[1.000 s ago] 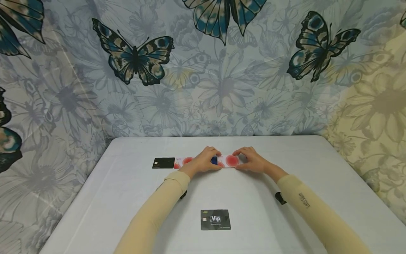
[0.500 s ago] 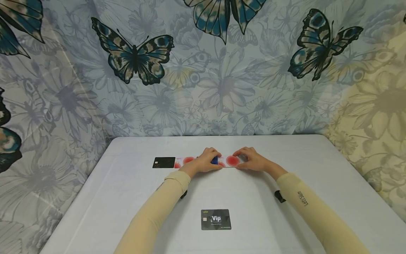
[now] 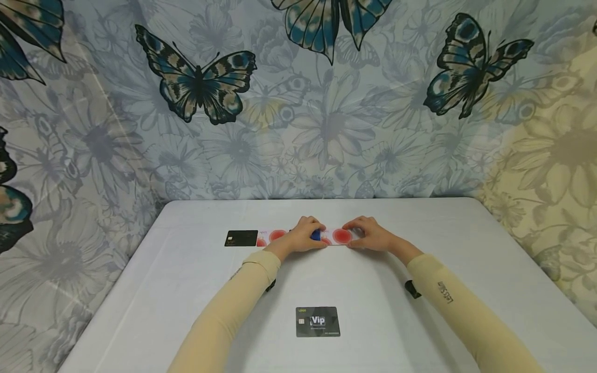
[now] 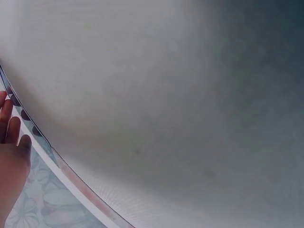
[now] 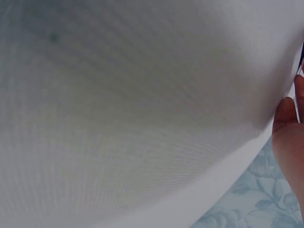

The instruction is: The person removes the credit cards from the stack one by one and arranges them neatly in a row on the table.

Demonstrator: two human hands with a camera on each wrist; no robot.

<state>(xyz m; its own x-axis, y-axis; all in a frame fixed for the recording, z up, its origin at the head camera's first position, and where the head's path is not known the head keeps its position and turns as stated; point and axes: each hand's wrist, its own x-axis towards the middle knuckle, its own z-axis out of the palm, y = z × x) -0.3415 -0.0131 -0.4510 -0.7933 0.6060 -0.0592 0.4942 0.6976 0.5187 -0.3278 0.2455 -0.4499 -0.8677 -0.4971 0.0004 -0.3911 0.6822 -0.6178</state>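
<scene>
In the head view, cards lie in a row across the far part of the white table. My left hand (image 3: 301, 235) arches over a blue card (image 3: 315, 235), holding its near and far edges between thumb and fingers, and hides most of it. Right beside the blue card lies a white card with red circles (image 3: 342, 236). My right hand (image 3: 372, 236) holds that card by its right end, thumb at the near edge and fingers at the far edge. Both wrist views show mostly tabletop, with the left hand (image 4: 12, 142) and right hand (image 5: 290, 128) at their outer edges.
At the row's left end is a black chip card (image 3: 241, 238), followed by another card with red circles (image 3: 276, 236), partly behind the left hand. A dark grey Vip card (image 3: 318, 321) lies alone near the front of the white table (image 3: 186, 290). A butterfly-patterned cloth (image 3: 326, 129) hangs behind.
</scene>
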